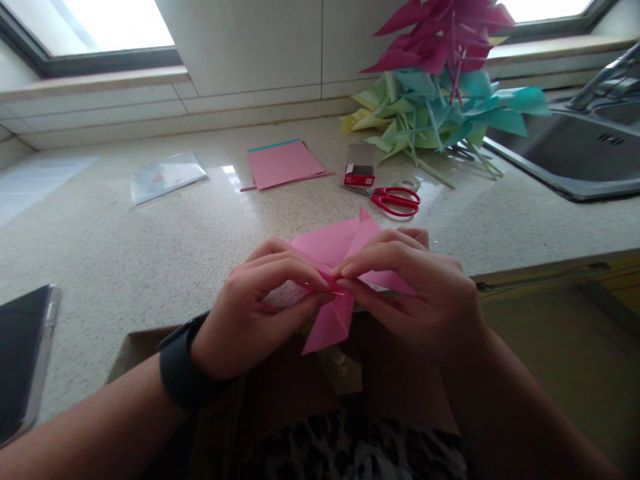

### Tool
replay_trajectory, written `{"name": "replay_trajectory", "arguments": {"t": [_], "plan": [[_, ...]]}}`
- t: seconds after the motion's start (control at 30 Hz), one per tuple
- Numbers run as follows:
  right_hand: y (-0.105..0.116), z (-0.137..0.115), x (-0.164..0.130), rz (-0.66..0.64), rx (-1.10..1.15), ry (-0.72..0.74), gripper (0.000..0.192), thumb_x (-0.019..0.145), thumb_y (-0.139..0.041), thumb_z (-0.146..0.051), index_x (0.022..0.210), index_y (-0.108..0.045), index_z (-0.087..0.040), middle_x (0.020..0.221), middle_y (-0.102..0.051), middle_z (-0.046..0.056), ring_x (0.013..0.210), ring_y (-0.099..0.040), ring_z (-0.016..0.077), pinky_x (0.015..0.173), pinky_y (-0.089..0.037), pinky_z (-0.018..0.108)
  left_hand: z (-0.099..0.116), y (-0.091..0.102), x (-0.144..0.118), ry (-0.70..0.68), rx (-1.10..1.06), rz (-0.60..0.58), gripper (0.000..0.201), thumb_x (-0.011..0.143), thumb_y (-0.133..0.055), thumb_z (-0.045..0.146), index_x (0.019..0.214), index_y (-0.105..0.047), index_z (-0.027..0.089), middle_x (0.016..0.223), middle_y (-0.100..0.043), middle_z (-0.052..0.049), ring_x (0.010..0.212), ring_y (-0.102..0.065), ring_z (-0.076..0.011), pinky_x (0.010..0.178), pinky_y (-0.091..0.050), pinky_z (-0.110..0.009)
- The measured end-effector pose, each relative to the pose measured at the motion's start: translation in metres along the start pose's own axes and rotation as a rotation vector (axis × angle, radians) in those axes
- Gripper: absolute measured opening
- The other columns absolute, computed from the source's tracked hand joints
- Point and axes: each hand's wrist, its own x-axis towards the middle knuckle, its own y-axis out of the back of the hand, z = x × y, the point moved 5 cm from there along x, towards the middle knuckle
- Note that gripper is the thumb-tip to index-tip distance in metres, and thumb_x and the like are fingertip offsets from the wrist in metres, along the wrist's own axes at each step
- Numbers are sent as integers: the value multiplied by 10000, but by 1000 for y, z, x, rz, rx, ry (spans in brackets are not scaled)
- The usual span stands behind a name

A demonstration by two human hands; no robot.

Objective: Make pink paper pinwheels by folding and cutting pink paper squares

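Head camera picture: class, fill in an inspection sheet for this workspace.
Surface: speckled stone counter, pale and glossy.
Job's things: folded pink paper pinched at its middle above the counter edge.
Clutter: pink sheets, red scissors, small red box, tape roll, plastic sleeve, dark tablet.
Grippers: left hand and right hand both pinch the paper; a black watch sits on the left wrist.
Cables: nothing seen.
Surroundings: paper pinwheels heaped beside a steel sink; windows above.
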Motion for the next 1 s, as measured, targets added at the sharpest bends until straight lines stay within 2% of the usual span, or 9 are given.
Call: {"name": "replay_trajectory", "arguments": {"t": [0.27,0.5,0.63,0.77,1.0], "plan": [[0,-1,-1,-5,-1,-3,113,887,-692,-141,927,-645,-237,853,-730,-3,798,-673,180,804,-427,388,-2,-1,-2,16,-37,-7,176,842,-762,167,979,-717,267,955,-733,-48,942,-649,-232,841,-551,-416],[-1,-2,-4,-7,21,-19,136,877,-685,-131,954,-639,-233,859,-730,-7,779,-672,175,805,-413,396,-5,0,-3,43,-54,34,170,844,-753,163,984,-699,240,956,-690,-54,926,-643,-214,827,-543,-380],[-2,0,-6,23,40,-72,144,865,-681,-154,967,-637,-246,876,-732,-5,785,-668,184,797,-410,397,-8,-1,-5,88,-61,52,225,834,-762,174,1027,-661,228,974,-683,-59,919,-651,-210,831,-549,-374],[-3,1,-8,-6,-10,-164,165,846,-691,-180,981,-640,-259,924,-738,-4,838,-668,201,845,-399,414,-10,-2,-6,121,-86,69,319,826,-772,174,1100,-616,228,998,-682,-47,897,-665,-185,816,-561,-339],[-4,4,-8,-57,-14,-213,221,807,-744,-168,985,-639,-246,918,-710,-10,869,-655,200,870,-375,415,-13,-5,-3,214,-151,-17,344,865,-743,221,1172,-587,223,939,-713,-39,837,-695,-171,697,-548,-281]]}}
